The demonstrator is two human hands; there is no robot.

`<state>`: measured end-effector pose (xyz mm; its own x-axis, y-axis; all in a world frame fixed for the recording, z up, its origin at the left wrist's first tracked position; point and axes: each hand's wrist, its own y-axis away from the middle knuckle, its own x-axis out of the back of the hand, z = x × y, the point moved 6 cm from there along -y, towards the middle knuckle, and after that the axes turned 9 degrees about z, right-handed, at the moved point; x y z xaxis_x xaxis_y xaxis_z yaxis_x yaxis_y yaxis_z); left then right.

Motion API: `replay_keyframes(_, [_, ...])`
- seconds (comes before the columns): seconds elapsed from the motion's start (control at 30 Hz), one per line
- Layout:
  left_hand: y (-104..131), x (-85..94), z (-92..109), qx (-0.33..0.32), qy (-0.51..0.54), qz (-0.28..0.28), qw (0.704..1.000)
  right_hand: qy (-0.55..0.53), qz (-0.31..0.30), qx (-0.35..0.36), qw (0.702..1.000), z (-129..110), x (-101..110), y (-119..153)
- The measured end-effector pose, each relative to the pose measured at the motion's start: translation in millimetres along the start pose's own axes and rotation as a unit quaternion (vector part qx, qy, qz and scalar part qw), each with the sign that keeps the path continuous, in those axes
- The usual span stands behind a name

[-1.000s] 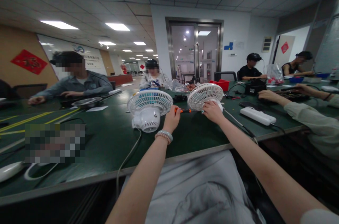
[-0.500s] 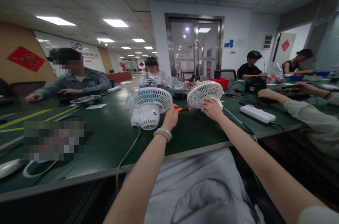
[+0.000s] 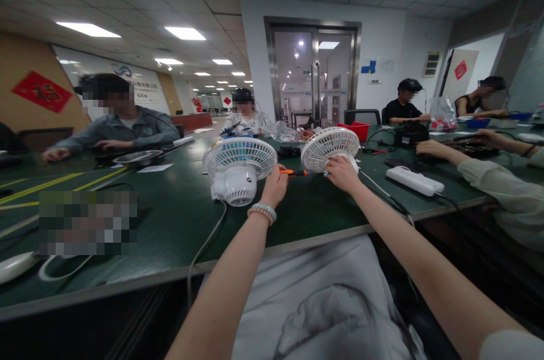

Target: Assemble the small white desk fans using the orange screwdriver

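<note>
My left hand is closed around the handle of a screwdriver, orange with a dark end. Its thin shaft points right, toward the fingers of my right hand. Those fingers are bent against the rear housing of a white fan, whose round grille tilts upward. A small bluish spot shows at the fingertips; I cannot make out what it is. Just left of my left hand sits a second white fan, its vented motor housing facing me and its cord running off the table's front edge.
On the green table, a white power strip lies to the right. Behind the fans are a red bin and clear plastic bags. A co-worker's hands are at the right; other people sit around the table.
Both hands stay in nearly the same place, the screwdriver still between them. The view has shifted slightly; the right fan sits a touch higher in it.
</note>
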<state>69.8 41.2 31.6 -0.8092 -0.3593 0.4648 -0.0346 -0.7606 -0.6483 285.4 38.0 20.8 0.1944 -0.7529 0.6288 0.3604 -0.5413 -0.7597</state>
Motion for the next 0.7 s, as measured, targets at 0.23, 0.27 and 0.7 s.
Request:
replay_keyframes(0.23, [-0.2, -0.1, -0.9, -0.006, 0.002, -0.001, 1.000, 0.005, -0.001, 0.001, 1.000, -0.7, 2.4, 0.0])
replay_keyframes(0.27, [-0.1, -0.3, -1.0, -0.006, 0.000, -0.001, 1.000, 0.006, -0.001, 0.001, 1.000, -0.9, 2.6, 0.2])
replay_keyframes(0.7, [0.0, -4.1, 0.7, -0.022, -0.009, 0.017, 1.000, 0.008, 0.003, -0.002, 1.000, -1.7, 7.8, 2.8])
